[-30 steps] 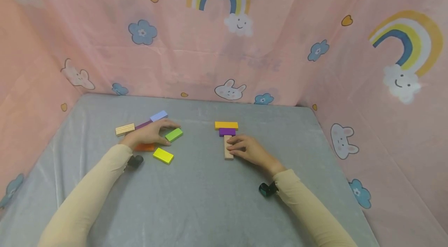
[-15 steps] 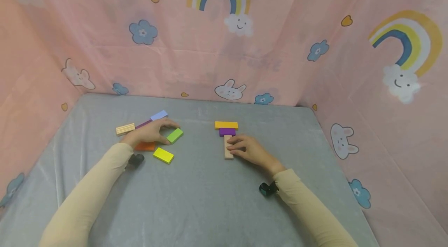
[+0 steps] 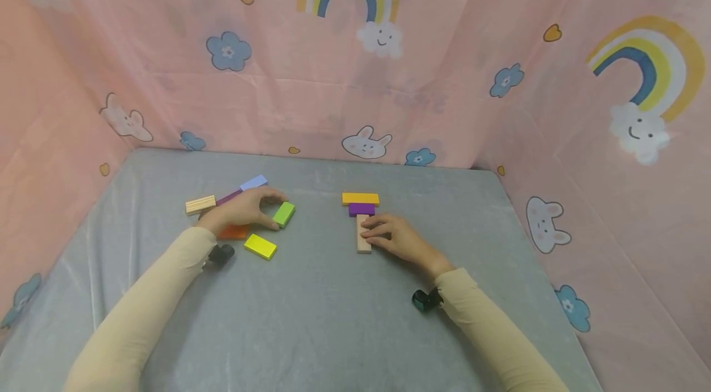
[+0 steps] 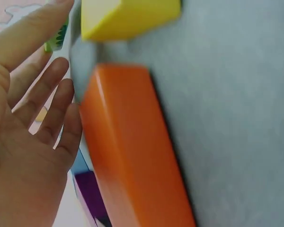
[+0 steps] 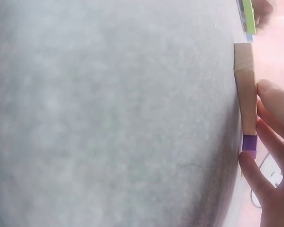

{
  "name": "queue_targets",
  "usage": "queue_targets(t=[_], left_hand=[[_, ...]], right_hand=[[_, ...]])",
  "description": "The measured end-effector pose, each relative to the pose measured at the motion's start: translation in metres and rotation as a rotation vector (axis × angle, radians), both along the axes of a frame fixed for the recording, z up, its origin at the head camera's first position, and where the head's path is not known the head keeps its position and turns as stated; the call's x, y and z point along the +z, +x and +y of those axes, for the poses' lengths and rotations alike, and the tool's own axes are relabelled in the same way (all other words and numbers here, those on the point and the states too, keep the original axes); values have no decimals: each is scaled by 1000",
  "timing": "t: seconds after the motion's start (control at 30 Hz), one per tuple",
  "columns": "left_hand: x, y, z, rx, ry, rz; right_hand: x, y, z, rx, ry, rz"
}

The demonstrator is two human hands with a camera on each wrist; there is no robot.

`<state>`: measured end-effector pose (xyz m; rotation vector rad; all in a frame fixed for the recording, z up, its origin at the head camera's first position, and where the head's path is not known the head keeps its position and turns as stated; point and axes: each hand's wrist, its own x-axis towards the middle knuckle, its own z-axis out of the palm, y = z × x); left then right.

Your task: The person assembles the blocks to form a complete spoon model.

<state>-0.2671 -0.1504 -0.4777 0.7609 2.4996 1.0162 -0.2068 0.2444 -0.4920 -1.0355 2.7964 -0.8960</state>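
A: Quick one, what are your left hand's fingers doing?
B: Grasping. You pinch the lime-green rectangular block between thumb and fingers, well left of the plain pale wooden block.
A: And your right hand?
B: Fingers loose, extended, tips resting on that plain pale wooden block, which lies flat on the table.
A: Around it?
B: Purple rectangular block at its far end, yellow-orange bar-shaped block beyond. Bright yellow rectangular block well left; glossy orange block farther left, partly covered by your left hand.
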Motion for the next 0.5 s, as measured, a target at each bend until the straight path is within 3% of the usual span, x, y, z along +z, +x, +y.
queue_targets(t=[0.5], left_hand=[[9,22,60,23,50,87]], right_hand=[[3,1,0,-9,5,-18]])
